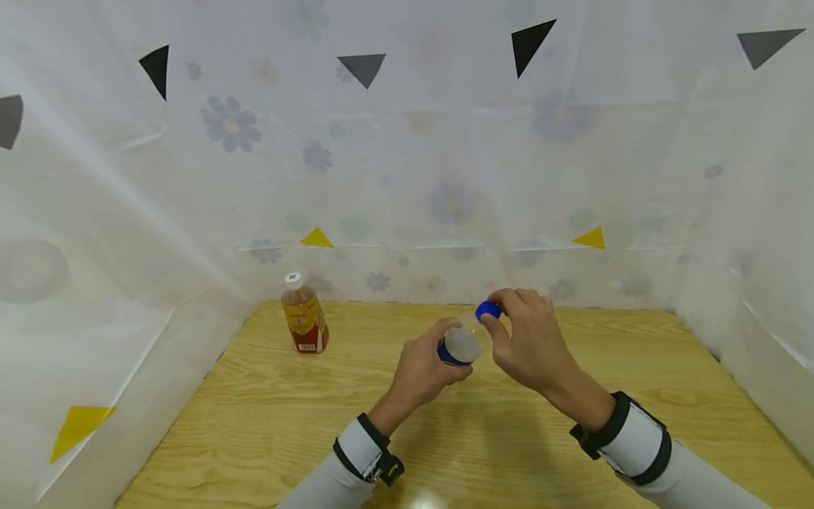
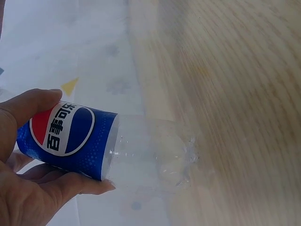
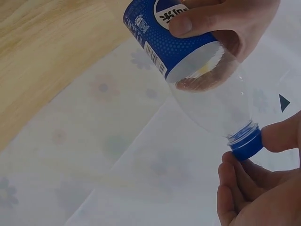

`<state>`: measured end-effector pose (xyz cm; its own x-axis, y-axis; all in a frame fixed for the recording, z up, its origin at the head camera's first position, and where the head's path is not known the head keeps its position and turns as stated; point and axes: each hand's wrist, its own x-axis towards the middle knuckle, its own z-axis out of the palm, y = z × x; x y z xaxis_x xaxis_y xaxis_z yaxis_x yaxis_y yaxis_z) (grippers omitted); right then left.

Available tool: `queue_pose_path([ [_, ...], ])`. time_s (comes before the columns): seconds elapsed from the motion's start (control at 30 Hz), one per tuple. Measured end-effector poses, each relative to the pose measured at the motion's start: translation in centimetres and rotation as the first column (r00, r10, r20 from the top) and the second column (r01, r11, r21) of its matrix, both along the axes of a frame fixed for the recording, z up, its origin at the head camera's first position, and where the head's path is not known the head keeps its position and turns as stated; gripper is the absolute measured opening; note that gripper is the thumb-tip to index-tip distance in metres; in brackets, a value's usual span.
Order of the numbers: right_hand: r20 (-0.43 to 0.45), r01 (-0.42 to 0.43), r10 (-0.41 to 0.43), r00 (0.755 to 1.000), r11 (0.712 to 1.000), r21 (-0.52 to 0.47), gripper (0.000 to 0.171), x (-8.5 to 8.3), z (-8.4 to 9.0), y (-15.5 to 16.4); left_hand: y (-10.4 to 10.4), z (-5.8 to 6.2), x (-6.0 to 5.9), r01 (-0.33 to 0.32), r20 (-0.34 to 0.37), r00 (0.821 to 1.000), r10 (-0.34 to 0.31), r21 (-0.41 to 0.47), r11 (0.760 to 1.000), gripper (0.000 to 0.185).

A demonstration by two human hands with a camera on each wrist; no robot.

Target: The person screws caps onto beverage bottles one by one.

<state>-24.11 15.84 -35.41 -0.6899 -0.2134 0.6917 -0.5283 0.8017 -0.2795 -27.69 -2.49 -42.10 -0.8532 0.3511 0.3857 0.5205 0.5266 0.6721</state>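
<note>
A clear plastic soda bottle [image 2: 146, 150] with a blue label [image 2: 96, 143] is held tilted above the table. My left hand [image 1: 422, 367] grips it round the label, thumb on one side and fingers on the other. My right hand [image 1: 531, 339] pinches the blue cap [image 3: 247, 142] between thumb and fingertips. In the right wrist view the cap sits on the bottle's neck. The clear walls show no drink inside.
A bottle of amber liquid [image 1: 305, 318] with a white cap and yellow label stands at the table's back left. The wooden table [image 1: 267, 424] is enclosed by pale flower-patterned sheeting [image 1: 432, 141] at the back and sides.
</note>
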Motion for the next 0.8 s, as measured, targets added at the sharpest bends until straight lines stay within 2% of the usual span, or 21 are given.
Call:
queue_pose_path([
  [0.2, 0.014, -0.014, 0.013, 1.0, 0.999, 0.05, 0.033, 0.46, 0.16, 0.05, -0.05, 0.02, -0.18, 0.024, 0.016, 1.0, -0.024, -0.002, 1.0, 0.07],
  [0.43, 0.036, -0.018, 0.017, 0.999, 0.999, 0.039, 0.024, 0.6, 0.32, 0.04, -0.02, -0.03, -0.16, 0.033, 0.04, 0.999, -0.032, -0.007, 0.999, 0.07],
  [0.53, 0.033, -0.013, 0.013, 0.999, 1.0, 0.019, 0.021, 0.5, 0.17, -0.01, 0.02, -0.07, -0.04, 0.028, 0.028, 0.999, -0.027, -0.017, 0.999, 0.07],
  [0.8, -0.04, -0.01, 0.009, 0.999, 1.0, -0.029, 0.019, 0.12, -0.52, -0.14, 0.17, -0.19, 0.13, 0.007, -0.005, 1.0, -0.007, -0.021, 1.0, 0.068],
])
